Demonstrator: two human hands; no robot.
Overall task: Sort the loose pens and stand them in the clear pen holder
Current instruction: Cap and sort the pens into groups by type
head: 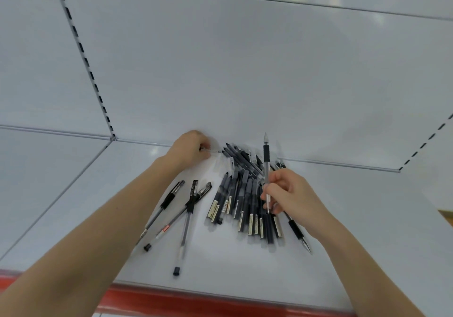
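A heap of several dark capped pens lies on the white shelf. My right hand grips a clear pen with a black grip, holding it upright above the heap. At the back of the shelf my left hand pinches a thin pen next to the heap's far end. Three clear pens with black caps lie apart to the left of the heap. Another clear pen lies under my right wrist. No clear pen holder shows in this view.
The white back wall rises behind the shelf, with slotted uprights at left and right. A red strip runs along the shelf's front edge. A neighbouring shelf lies to the left.
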